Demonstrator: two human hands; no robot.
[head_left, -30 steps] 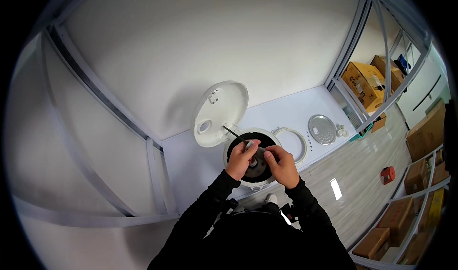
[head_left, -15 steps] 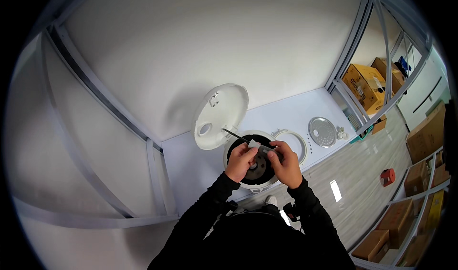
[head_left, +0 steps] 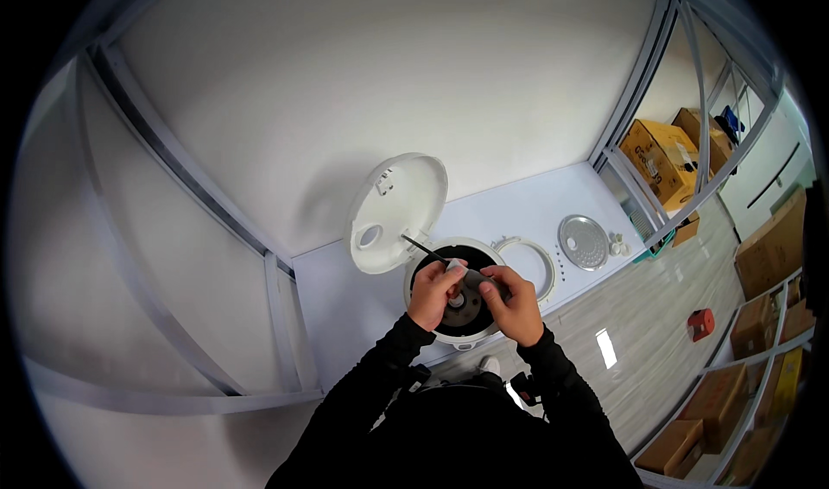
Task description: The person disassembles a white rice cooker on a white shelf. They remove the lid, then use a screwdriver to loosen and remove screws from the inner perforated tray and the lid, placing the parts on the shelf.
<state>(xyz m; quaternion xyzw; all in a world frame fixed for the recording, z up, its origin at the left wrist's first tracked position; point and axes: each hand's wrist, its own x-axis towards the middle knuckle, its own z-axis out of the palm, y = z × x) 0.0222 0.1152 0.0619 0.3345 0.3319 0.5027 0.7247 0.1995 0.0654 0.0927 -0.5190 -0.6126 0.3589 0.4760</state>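
A rice cooker body [head_left: 408,292] stands on the table with its white lid [head_left: 410,200] tipped up and back. Over the cooker's dark inside, both my hands are closed on a screwdriver [head_left: 423,248]. Its thin dark shaft points up and left, and the tip overlaps the lid near the hinge; whether it touches cannot be told. My right hand [head_left: 515,306] wraps round the grey handle. With the fingers of my left hand [head_left: 430,295] I pinch a pale piece where shaft and handle meet. Below them shows part of the round metal heating plate [head_left: 464,310].
On the white table [head_left: 509,197], right of the cooker, lie a white ring [head_left: 550,269], several small dark screws, a perforated round metal plate [head_left: 584,242] and small white parts [head_left: 618,244]. A white wall rises behind. Boxes [head_left: 662,162] and a red object [head_left: 701,323] are farther right.
The grey handle has turned slightly in my right hand, which has shifted a little down and left. My left hand keeps its place, and the lid has barely moved.
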